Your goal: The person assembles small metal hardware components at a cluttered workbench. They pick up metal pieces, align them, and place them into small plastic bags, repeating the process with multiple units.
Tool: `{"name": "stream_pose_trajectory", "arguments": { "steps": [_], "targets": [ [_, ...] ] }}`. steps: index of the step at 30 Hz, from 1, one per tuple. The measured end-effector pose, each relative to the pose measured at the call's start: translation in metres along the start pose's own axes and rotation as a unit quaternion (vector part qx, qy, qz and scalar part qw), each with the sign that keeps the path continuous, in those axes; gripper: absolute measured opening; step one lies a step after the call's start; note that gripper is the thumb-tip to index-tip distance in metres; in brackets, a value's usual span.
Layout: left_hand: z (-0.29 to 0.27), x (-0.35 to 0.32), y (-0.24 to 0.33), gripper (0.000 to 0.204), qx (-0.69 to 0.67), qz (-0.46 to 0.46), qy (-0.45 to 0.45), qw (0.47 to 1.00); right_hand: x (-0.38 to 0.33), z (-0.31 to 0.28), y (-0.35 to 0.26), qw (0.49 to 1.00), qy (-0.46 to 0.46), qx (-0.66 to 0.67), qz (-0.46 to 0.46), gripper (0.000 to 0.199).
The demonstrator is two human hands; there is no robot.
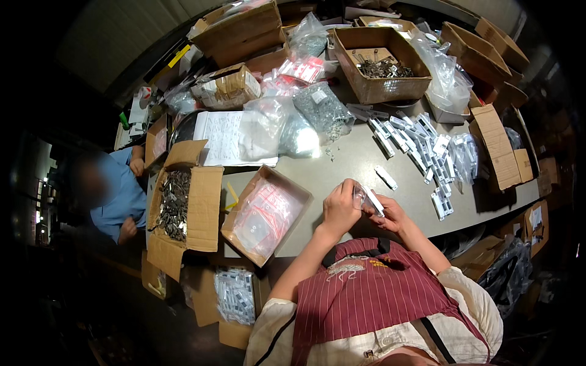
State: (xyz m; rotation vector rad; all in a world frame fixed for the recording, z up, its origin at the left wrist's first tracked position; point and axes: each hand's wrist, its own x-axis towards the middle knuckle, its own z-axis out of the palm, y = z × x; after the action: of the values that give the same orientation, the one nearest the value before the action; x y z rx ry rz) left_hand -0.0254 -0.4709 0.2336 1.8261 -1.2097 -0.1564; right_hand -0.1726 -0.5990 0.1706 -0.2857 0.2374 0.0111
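Observation:
Close in front of my chest, at the table's near edge, both hands work together. My left hand (340, 210) is closed, its fingers pinching a small clear plastic bag (358, 196). In my right hand (389, 215), fingers curled round it, is a slim white plastic part (373, 202), tilted and touching the bag. Whether its end sits inside the bag I cannot tell. Just beyond my hands a single white-and-grey part (386, 178) lies on the table. Farther right is a loose heap of similar white parts (421, 143).
Left of me stand a carton of clear bags (268, 213) and a carton of metal pieces (174, 204). Another carton of metal pieces (381, 85) is at the back. Papers (217, 137) and bagged hardware (323, 110) lie mid-table. A person in blue (119, 195) is at far left.

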Motion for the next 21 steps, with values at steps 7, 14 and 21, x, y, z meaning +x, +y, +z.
{"name": "stream_pose_trajectory", "arguments": {
  "steps": [7,14,21],
  "targets": [
    [0.001,0.011,-0.02,0.019,-0.016,-0.031,-0.017,0.999,-0.003,-0.003,-0.015,0.987,0.137,-0.033,-0.071,0.042],
    [-0.035,0.055,-0.048,0.018,-0.527,-0.216,0.024,0.822,-0.022,0.022,-0.017,0.929,0.245,-0.247,-0.125,0.029],
    [-0.053,0.038,-0.038,0.023,-0.611,-0.304,-0.058,0.729,-0.031,0.062,-0.004,0.901,0.248,-0.347,-0.081,0.027]
  ]
}}
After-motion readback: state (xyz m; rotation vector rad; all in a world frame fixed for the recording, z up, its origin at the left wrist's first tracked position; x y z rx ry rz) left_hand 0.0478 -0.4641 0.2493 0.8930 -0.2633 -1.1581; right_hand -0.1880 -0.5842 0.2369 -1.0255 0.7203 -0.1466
